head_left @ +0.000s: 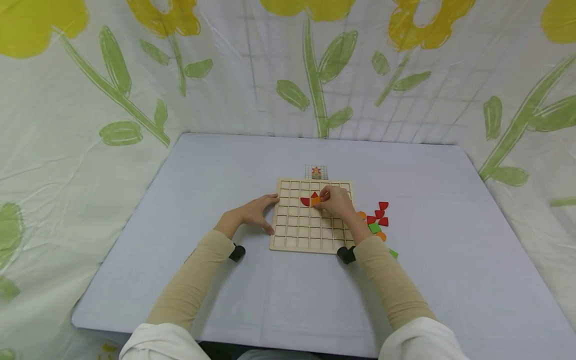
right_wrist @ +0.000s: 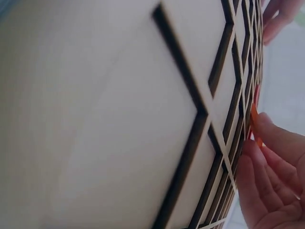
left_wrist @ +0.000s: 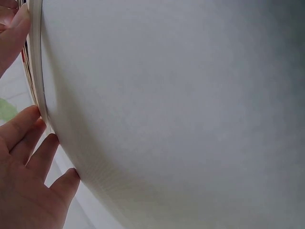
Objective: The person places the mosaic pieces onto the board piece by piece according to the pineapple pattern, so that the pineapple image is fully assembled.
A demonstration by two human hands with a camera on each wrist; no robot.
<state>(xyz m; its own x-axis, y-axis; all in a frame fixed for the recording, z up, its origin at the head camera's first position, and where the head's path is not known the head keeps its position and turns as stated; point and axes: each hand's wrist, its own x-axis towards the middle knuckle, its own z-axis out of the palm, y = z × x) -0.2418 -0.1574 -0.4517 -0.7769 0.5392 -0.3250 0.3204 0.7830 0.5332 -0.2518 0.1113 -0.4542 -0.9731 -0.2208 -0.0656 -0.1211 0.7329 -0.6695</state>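
On a pale blue table (head_left: 225, 165), near its middle, lies a square wooden grid board (head_left: 310, 235) divided into small cells. At the board's left edge rests the left hand (head_left: 252, 214), fingers fairly straight and spread, their tips touching the rim; it grasps nothing. From the left wrist view, those fingertips (left_wrist: 28, 138) press against the board's thin edge.

Over the far half of the board, the right hand (head_left: 336, 201) has its fingers curled, pinching a small orange piece (head_left: 316, 201) at the fingertips. That piece sits low on the grid, just left of the hand, touching a red quarter-round piece (head_left: 305, 201) on its left and a red piece (head_left: 314, 194) just beyond it.

Right of the board, partly behind the right wrist, lies a loose cluster of red, orange and green pieces (head_left: 378, 218). Just beyond the board's far edge stands a small pattern card (head_left: 316, 172).
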